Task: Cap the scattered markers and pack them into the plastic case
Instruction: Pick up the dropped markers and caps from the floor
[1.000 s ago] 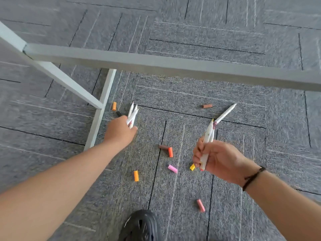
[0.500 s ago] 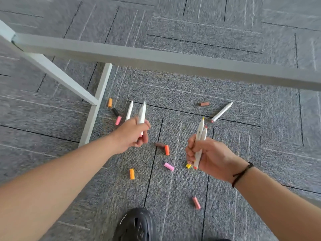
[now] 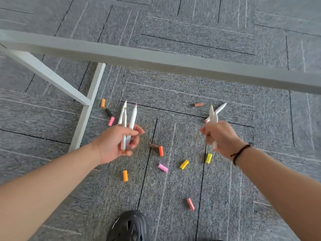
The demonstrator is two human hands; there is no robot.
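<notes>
My left hand [image 3: 116, 143] is shut on a small bundle of white uncapped markers [image 3: 132, 119], their tips pointing away from me. My right hand [image 3: 221, 136] grips two more white markers [image 3: 212, 115] upright, blurred by motion. One more white marker [image 3: 220, 108] lies on the carpet just beyond my right hand. Loose caps are scattered on the floor: an orange cap [image 3: 125, 175], a pink cap [image 3: 163, 167], two yellow caps [image 3: 184, 164], a red-orange cap [image 3: 161, 151], a brown cap [image 3: 198, 104] and a salmon cap [image 3: 190, 204]. No plastic case is in view.
A grey table bar [image 3: 156, 61] crosses the view above the floor, with a white leg [image 3: 86, 110] and a diagonal brace [image 3: 46, 75] at the left. Orange, black and pink caps [image 3: 108, 112] lie beside the leg. A black shoe [image 3: 128, 226] is at the bottom.
My left hand has lifted its markers off the carpet and drawn back toward me. My right hand has moved right and up, uncovering two yellow caps beneath it.
</notes>
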